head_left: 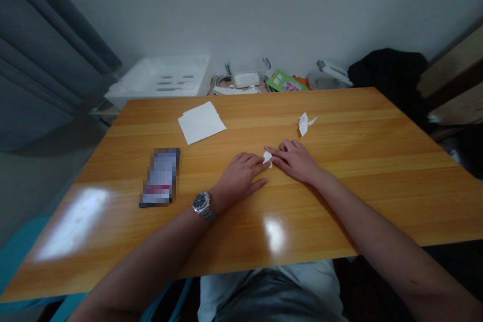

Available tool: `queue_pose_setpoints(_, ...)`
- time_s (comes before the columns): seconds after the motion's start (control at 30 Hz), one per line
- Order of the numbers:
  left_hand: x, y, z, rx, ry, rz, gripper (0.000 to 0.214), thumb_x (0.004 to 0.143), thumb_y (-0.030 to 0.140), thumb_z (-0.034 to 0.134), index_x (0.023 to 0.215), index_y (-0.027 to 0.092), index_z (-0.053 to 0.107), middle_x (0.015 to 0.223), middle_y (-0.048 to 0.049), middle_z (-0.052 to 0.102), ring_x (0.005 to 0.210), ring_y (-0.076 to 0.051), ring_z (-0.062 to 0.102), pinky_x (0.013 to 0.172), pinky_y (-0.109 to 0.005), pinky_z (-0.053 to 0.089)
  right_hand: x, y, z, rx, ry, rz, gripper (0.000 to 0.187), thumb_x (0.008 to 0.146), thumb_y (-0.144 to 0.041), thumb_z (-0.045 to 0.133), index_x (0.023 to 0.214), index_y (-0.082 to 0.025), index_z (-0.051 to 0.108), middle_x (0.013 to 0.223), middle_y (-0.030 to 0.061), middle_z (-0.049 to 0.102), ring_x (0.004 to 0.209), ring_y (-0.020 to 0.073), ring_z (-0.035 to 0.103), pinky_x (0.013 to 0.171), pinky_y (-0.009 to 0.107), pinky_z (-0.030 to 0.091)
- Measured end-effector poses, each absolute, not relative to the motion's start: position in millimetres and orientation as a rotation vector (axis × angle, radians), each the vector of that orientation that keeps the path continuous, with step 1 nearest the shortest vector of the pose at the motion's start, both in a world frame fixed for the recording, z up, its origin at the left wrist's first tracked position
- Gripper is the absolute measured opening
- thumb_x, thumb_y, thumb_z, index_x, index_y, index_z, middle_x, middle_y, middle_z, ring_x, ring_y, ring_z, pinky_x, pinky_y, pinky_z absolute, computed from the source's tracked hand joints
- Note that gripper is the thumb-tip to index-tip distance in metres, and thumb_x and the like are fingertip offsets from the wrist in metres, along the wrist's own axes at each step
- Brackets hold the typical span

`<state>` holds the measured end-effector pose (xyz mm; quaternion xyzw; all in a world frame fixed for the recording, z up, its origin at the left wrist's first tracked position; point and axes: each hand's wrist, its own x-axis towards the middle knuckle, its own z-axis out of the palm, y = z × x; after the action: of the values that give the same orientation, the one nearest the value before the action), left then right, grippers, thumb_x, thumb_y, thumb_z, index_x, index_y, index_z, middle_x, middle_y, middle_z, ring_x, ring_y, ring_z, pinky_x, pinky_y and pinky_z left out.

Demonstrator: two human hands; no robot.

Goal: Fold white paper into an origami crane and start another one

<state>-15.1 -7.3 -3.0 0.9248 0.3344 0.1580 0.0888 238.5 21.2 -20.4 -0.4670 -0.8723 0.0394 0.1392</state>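
My left hand [239,176], with a metal watch [203,205] on its wrist, rests on the wooden table [339,201] and pinches one side of a small folded white paper piece [267,157]. From the other side my right hand [296,160] presses its fingertips on the same piece. Most of the paper is hidden under the fingers. A finished white paper crane [305,123] stands a little beyond my right hand.
A stack of white paper sheets [201,122] lies at the table's far left. A phone [161,177] lies left of my left hand. Behind the table are a white tray [162,78], a green booklet [285,82] and a dark bag [392,73].
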Motion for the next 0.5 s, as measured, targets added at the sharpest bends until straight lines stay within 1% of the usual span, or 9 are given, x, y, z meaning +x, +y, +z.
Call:
queue_pose_setpoints(0.13,-19.5,-1.4,-3.6,2.749,0.949,0.477,0.045,0.102,0.042,0.055,0.143,0.022,0.06,0.132,-0.0096,0.066,0.123,-0.027,0.057,0.111,-0.046,0.042,236.7,21.9,-25.3,-1.347,-2.491,0.119,0.046,0.105,-0.048,0.047,0.147,-0.033,0.06,0.099,0.0094,0.055,0.091,0.0258,0.047,0.083,0.039,0.038)
queue_pose_setpoints(0.27,-22.6,2.7,-4.6,2.723,0.943,0.54,0.041,0.103,0.037,0.055,0.141,0.022,0.06,0.128,-0.0085,0.069,0.119,-0.026,0.06,0.109,-0.045,0.044,232.8,21.0,-27.7,-1.378,-2.455,0.13,0.047,0.102,-0.052,0.053,0.145,-0.034,0.062,0.101,0.0092,0.056,0.092,0.0261,0.049,0.084,0.04,0.038)
queue_pose_setpoints(0.4,-25.4,8.2,-9.2,2.663,0.969,0.624,0.029,0.103,0.033,0.055,0.126,0.021,0.069,0.123,-0.0081,0.071,0.116,-0.024,0.063,0.105,-0.042,0.048,225.7,23.4,-25.6,-1.381,-2.491,0.134,0.051,0.101,-0.054,0.055,0.148,-0.036,0.058,0.105,0.0097,0.056,0.096,0.0266,0.05,0.085,0.04,0.038)
queue_pose_setpoints(0.5,-28.0,13.1,-12.8,2.576,1.085,0.7,0.024,0.103,0.031,0.055,0.119,0.021,0.07,0.117,-0.0072,0.072,0.109,-0.023,0.065,0.1,-0.04,0.05,217.2,27.7,-21.0,-1.331,-2.539,0.194,0.051,0.101,-0.052,0.056,0.149,-0.036,0.056,0.109,0.01,0.056,0.1,0.0265,0.05,0.088,0.04,0.038)
